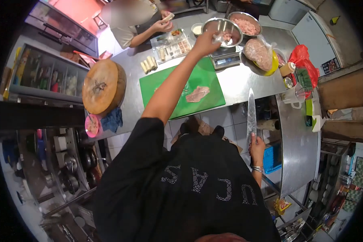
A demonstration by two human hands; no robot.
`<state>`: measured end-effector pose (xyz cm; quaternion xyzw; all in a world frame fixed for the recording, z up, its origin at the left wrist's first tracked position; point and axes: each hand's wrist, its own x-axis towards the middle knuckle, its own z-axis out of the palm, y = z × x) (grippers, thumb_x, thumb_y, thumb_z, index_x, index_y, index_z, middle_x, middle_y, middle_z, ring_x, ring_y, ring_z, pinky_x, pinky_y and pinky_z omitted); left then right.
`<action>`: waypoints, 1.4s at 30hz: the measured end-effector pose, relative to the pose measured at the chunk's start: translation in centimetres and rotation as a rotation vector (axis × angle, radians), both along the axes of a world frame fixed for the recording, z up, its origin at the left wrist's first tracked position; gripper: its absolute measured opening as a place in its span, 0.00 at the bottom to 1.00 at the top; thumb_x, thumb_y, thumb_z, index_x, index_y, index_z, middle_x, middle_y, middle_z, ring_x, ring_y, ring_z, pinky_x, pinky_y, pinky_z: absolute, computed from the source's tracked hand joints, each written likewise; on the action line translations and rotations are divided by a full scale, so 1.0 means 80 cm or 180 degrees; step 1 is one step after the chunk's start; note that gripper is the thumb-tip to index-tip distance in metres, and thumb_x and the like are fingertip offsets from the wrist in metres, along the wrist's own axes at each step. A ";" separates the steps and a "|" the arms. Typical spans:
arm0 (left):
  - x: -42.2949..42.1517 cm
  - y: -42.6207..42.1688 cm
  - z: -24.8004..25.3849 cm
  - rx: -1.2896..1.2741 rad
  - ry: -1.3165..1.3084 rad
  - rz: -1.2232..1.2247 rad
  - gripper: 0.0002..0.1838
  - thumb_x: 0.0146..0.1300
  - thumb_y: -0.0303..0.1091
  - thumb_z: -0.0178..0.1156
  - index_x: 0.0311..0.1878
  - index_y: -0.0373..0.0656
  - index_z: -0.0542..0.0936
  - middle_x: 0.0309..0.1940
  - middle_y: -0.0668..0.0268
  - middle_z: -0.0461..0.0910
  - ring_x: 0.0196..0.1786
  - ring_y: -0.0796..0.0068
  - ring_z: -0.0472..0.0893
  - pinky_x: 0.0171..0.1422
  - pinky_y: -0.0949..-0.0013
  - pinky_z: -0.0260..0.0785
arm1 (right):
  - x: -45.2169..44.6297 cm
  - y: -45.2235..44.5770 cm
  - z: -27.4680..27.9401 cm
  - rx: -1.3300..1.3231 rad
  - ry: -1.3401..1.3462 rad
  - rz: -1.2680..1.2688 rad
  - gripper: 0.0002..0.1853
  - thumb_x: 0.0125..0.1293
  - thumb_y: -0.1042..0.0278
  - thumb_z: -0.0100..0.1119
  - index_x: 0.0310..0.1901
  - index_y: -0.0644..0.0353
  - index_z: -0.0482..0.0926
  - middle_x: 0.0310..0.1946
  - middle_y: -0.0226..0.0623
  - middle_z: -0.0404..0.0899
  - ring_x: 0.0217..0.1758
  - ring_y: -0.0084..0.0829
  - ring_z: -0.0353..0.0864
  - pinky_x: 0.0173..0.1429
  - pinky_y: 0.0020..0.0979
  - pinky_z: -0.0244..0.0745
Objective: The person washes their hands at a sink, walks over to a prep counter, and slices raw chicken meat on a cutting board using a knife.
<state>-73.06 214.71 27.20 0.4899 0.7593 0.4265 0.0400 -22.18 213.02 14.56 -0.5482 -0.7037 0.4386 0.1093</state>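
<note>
My left hand (207,44) reaches over the near rim of a metal bowl (238,39) with pieces of pink meat. Its fingers are closed around something pale that I cannot make out. Under the bowl stands a kitchen scale (226,61). In my right hand (257,146) is the handle of a large knife (251,111), its blade pointing away from me, beyond the table's near edge. A flat piece of meat (197,94) lies on the green cutting board (211,78), beneath and beside my left forearm.
A round wooden block (101,86), pink bowl (92,126) and blue cloth (112,120) are at left. A co-worker's hands (163,25) hold food across the table. Another meat bowl (259,25), bagged meat (258,54) and a red bag (300,58) lie right.
</note>
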 end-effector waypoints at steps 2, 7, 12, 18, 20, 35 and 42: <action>0.021 -0.054 -0.069 -0.0450 -0.0279 0.0070 0.24 0.58 0.46 0.68 0.54 0.42 0.84 0.47 0.53 0.86 0.52 0.53 0.85 0.58 0.56 0.76 | -0.012 0.004 0.010 -0.0140 -0.0049 0.0174 0.28 0.75 0.42 0.55 0.26 0.60 0.74 0.14 0.28 0.69 0.12 0.22 0.68 0.16 0.29 0.63; 0.108 -0.206 -0.177 -0.1423 -0.0311 0.0843 0.18 0.59 0.36 0.64 0.47 0.31 0.83 0.45 0.40 0.83 0.50 0.42 0.82 0.56 0.48 0.75 | -0.026 0.030 -0.077 0.0268 -0.0140 0.0747 0.28 0.75 0.43 0.56 0.25 0.60 0.73 0.13 0.29 0.69 0.12 0.23 0.69 0.16 0.30 0.64; 0.140 -0.241 -0.244 -0.1602 -0.0204 0.1223 0.15 0.59 0.31 0.61 0.44 0.29 0.81 0.42 0.39 0.81 0.46 0.40 0.82 0.52 0.45 0.76 | -0.087 0.043 -0.049 0.0510 -0.0237 0.1394 0.28 0.76 0.45 0.55 0.24 0.61 0.73 0.13 0.30 0.69 0.13 0.24 0.68 0.19 0.32 0.63; 0.135 -0.231 -0.261 -0.1633 -0.0727 0.1583 0.13 0.58 0.30 0.64 0.43 0.32 0.81 0.42 0.40 0.81 0.46 0.40 0.82 0.52 0.47 0.76 | -0.129 0.041 0.002 0.0689 -0.0049 0.1563 0.30 0.76 0.45 0.55 0.24 0.65 0.71 0.14 0.36 0.67 0.18 0.26 0.68 0.25 0.36 0.65; 0.135 -0.232 -0.253 -0.1555 -0.0817 0.1594 0.13 0.56 0.32 0.67 0.41 0.34 0.82 0.42 0.41 0.82 0.46 0.41 0.83 0.51 0.47 0.76 | -0.134 0.031 0.028 0.0391 -0.0062 0.1461 0.30 0.76 0.45 0.55 0.24 0.65 0.71 0.14 0.36 0.68 0.18 0.26 0.68 0.25 0.36 0.65; 0.140 -0.203 -0.214 -0.0510 -0.1880 0.1820 0.16 0.50 0.44 0.72 0.31 0.38 0.88 0.27 0.54 0.86 0.31 0.62 0.86 0.41 0.61 0.78 | -0.109 0.037 0.015 -0.0017 -0.0016 0.1129 0.29 0.76 0.45 0.54 0.26 0.66 0.76 0.14 0.37 0.71 0.17 0.28 0.70 0.24 0.36 0.65; 0.131 -0.138 -0.164 0.1016 -0.3921 0.1127 0.11 0.60 0.27 0.66 0.42 0.27 0.83 0.36 0.56 0.86 0.36 0.63 0.87 0.39 0.66 0.80 | -0.104 0.046 0.019 0.0017 -0.0014 0.0995 0.29 0.76 0.43 0.54 0.30 0.65 0.80 0.13 0.33 0.71 0.15 0.25 0.72 0.21 0.33 0.65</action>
